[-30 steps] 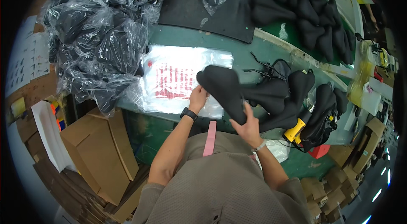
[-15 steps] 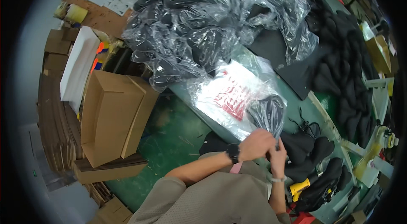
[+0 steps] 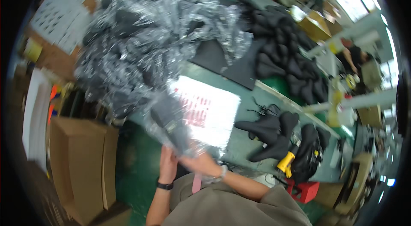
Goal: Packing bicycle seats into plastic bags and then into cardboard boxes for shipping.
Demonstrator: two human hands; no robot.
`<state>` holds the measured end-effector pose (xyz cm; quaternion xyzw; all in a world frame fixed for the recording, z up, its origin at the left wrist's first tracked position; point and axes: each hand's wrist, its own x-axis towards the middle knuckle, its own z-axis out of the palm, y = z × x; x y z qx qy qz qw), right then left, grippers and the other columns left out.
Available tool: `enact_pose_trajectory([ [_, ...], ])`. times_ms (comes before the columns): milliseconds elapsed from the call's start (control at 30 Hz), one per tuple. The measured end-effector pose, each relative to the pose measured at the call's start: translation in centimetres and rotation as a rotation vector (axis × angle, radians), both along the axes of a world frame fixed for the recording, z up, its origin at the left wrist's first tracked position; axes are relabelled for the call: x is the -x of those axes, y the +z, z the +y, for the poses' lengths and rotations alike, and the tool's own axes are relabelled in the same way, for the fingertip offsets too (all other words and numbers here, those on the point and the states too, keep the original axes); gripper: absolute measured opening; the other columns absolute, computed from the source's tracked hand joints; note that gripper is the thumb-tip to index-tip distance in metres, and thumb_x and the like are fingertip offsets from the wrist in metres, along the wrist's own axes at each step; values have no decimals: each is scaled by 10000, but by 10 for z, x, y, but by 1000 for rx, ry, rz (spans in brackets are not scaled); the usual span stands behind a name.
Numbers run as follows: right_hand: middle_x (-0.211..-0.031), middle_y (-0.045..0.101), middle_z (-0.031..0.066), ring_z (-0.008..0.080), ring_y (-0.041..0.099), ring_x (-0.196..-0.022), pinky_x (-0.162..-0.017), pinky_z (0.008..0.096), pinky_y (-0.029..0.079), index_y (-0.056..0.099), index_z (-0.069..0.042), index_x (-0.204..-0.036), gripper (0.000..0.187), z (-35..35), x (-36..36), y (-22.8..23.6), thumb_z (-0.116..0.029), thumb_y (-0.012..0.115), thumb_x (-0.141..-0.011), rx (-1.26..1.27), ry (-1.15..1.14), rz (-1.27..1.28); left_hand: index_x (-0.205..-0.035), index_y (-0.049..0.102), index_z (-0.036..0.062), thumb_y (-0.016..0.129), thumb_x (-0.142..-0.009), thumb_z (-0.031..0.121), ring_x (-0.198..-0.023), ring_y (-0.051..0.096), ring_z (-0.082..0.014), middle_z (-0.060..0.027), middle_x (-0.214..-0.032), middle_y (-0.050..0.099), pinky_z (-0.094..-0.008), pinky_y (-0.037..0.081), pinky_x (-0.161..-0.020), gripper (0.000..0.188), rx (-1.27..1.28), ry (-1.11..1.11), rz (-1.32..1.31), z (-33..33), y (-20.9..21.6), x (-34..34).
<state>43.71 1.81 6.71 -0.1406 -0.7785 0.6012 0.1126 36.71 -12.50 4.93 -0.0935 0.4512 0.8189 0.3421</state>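
Head view. We observe one black saddle in a clear bag point(image 3: 168, 117), blurred, held tilted over the near left edge of the stack of flat white sheets with red print point(image 3: 216, 125); its upper end points up and to the left. Our right hand point(image 3: 202, 164), with a pale band at the wrist, is closed on the lower end of this saddle and its plastic. Our left hand point(image 3: 168, 159), a black watch point(image 3: 165, 186) below it, is at the bag's lower edge, just beside the right; blur hides its fingers, so we cannot tell whether it grips.

Beyond the hands, we note a large heap of bagged saddles point(image 3: 132, 29) on the left of the green table point(image 3: 201, 73). A black mat point(image 3: 233, 74) lies to the right of that heap, and bare saddles point(image 3: 280, 55) are piled further right. Nearer to us, right of the white stack, a few more saddles point(image 3: 262, 128) lie near a yellow tool point(image 3: 286, 162). A red box point(image 3: 306, 192) sits below the tool. An open cardboard box point(image 3: 83, 166) stands at our left. A co-worker point(image 3: 352, 57) is visible at far right.
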Motion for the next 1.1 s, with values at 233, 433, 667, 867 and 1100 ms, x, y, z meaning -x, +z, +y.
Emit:
enact_pose_trajectory([
  [233,-903,689,202,379,673,-801,-714,429,531,573,10,-1202,502,-75,54,32,-375,653,-888,-55,676,-290,-1166,612,-27,583,-974,239,-938,668,-211,-94,-1070,687,-352,538,-854,329,-20,188,-349,-136,-44,54],
  [433,-1205,600,276,418,576,-1123,-1002,463,456,488,67,-1317,664,-60,144,-60,-260,736,-795,-506,-10,-307,-1303,512,-6,675,-860,72,-1005,620,-190,-75,-1186,622,-325,507,-888,479,317,288,-79,-278,-32,101],
  [667,-1418,463,236,408,418,-1329,-1127,471,329,405,16,-1427,893,-44,322,-173,-177,825,-663,-1069,321,50,-1420,387,-6,759,-785,97,-1211,511,-192,-90,-1315,556,-338,370,-1065,743,591,491,327,-397,55,141],
  [867,-1312,539,235,398,506,-1223,-1085,461,361,308,54,-1443,996,-70,367,-212,-230,838,-649,-1173,618,-413,-1360,463,-31,788,-763,131,-1116,569,-169,-74,-1226,618,-325,428,-1008,698,703,772,175,-507,113,154],
  [1100,-906,639,286,509,625,-868,-782,554,504,474,11,-986,496,-129,396,-129,-152,738,-600,-1146,565,-518,-1209,586,-36,716,-799,132,-954,627,-150,-68,-1083,676,-310,502,-889,462,1111,710,56,-747,158,173],
])
